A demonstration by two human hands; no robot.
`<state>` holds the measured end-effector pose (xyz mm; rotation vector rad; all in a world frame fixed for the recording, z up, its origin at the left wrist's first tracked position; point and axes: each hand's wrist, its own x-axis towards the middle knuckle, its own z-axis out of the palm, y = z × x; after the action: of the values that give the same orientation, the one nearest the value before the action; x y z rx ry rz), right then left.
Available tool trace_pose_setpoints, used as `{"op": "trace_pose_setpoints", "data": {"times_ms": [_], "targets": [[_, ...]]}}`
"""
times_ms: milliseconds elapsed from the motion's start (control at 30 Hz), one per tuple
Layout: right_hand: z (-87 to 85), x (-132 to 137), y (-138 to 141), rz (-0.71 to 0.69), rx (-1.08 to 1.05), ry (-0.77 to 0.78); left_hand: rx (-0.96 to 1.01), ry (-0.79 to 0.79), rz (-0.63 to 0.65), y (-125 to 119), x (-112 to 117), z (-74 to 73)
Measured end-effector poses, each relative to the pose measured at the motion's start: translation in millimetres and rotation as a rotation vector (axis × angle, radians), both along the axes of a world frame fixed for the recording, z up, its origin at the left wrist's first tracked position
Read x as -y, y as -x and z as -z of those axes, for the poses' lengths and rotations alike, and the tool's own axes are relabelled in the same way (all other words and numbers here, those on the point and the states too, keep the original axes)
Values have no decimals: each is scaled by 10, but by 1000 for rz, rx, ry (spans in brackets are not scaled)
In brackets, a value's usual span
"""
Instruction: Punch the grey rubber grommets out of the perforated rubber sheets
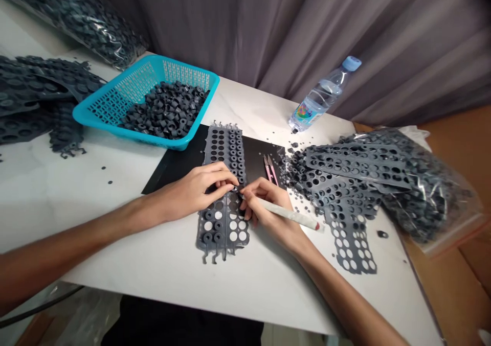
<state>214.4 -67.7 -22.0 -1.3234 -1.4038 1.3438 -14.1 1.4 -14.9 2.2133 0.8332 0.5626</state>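
Observation:
A dark grey rubber sheet with rows of round holes and ring-shaped pieces lies lengthwise in front of me, its far part over a black mat. My left hand rests across the sheet's middle, thumb and fingertips pinched together; whatever is between them is too small to make out. My right hand grips a whitish pen-shaped tool with a red mark near its back end. The tool's tip is hidden at the fingertips, close to the left thumb. Pink-handled thread snips lie beyond my right hand.
A blue basket holds many small grey rings. Holed sheets and a plastic bag of grey pieces lie at right. A water bottle stands behind. More sheets and a filled bag are at left.

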Motion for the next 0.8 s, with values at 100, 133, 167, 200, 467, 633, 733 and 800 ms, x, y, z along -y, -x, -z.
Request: {"op": "trace_pose_setpoints", "data": {"times_ms": [100, 133, 167, 200, 467, 633, 733, 800], "targets": [[-15, -3, 12, 4, -3, -2, -7, -9, 0, 0, -1, 21], [-16, -3, 15, 6, -2, -3, -11, -11, 1, 0, 3, 27], [-16, -3, 18, 7, 1, -4, -15, -15, 3, 1, 8, 31], [-15, -3, 20, 6, 4, -5, -22, -20, 9, 2, 15, 33], [-35, 4, 18, -25, 86, -32, -163, -412, 185, 14, 77, 63], [-63, 15, 20, -24, 155, -62, -28, -381, 110, -32, 113, 82], [-75, 22, 14, -36, 179, -59, 84, -199, -40, -59, 115, 66], [-74, 28, 6, -36, 150, -43, 81, -82, -76, -58, 93, 45]]}}
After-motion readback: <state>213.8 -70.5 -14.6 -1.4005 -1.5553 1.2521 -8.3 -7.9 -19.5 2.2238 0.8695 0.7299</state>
